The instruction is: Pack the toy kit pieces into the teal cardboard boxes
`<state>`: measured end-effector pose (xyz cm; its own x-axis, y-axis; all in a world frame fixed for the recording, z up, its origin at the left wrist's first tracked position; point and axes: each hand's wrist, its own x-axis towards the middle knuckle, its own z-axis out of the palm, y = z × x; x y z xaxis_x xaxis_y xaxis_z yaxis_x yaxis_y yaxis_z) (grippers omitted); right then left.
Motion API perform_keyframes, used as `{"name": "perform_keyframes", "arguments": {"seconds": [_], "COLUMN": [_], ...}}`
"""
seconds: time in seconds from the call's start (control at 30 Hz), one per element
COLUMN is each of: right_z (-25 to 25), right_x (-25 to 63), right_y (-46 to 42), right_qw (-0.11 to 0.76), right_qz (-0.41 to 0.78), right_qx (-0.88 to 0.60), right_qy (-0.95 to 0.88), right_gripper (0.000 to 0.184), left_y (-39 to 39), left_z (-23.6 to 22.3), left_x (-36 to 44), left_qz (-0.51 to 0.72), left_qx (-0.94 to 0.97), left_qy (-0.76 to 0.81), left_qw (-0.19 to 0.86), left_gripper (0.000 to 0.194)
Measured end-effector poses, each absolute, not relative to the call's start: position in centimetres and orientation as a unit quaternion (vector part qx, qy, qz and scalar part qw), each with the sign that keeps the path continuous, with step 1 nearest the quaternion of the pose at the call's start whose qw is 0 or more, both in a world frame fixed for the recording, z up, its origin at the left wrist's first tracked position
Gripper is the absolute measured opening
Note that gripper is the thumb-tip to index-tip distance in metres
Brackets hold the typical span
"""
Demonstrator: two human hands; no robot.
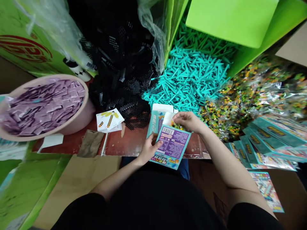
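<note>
The left grip (149, 149) is closed on a printed box (176, 142), its thumb lying across the purple panel; the box tilts before the torso, over the near edge of the red worktop (129, 142). The right grip (188, 122) is narrow, fingertips drawn together at the box's upper end beside a white flap; exactly what they pinch cannot be told. Just beyond the left grip, a teal carton (154, 123) shows partly behind the box. Beyond the right grip spreads a heap of turquoise pieces (192, 76); to its right lie clear bags of orange and green pieces (254, 86) and, nearer, stacked teal boxes (275, 134). Left of the left grip are white leaflets (110, 120), a brown cloth (90, 144), black gridded pieces (120, 86) farther out and, outermost, a pink tub (82, 116) of purple packets (51, 103).
</note>
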<state>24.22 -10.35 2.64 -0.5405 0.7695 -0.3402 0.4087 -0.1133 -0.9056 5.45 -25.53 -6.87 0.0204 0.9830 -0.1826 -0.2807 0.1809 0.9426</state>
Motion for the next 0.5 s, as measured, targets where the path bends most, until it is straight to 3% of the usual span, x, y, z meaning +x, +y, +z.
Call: {"name": "perform_keyframes", "arguments": {"seconds": [0.1,0.17,0.23,0.37,0.43,0.5], "right_z": [3.5,3.9,4.0,3.3,2.9,2.6], "right_x": [24.9,25.5,25.9,26.5,26.6,26.6], "right_y": [-10.2,-10.0,-9.8,-9.0,-8.8,-8.9], "right_qw": [0.050,0.026,0.060,0.221,0.214,0.145], "right_qz": [0.631,0.639,0.634,0.653,0.680,0.698], "right_qx": [-0.369,-0.345,-0.371,-0.433,-0.431,-0.418], "right_qy": [-0.680,-0.687,-0.676,-0.581,-0.553,-0.563], "right_gripper": [0.030,0.033,0.035,0.041,0.043,0.039], "left_y": [-26.1,-26.4,-26.5,-26.5,-26.6,-26.8], "left_z": [-7.4,-7.6,-7.6,-7.1,-6.8,-6.7], "left_x": [5.5,5.5,5.5,5.4,5.4,5.4], "left_qz": [0.506,0.505,0.512,0.516,0.511,0.506], "left_qx": [0.358,0.345,0.342,0.353,0.353,0.344], "left_qy": [0.459,0.455,0.462,0.478,0.477,0.475], "left_qw": [0.637,0.647,0.638,0.617,0.622,0.632], "left_gripper": [0.050,0.051,0.051,0.051,0.051,0.051]}}
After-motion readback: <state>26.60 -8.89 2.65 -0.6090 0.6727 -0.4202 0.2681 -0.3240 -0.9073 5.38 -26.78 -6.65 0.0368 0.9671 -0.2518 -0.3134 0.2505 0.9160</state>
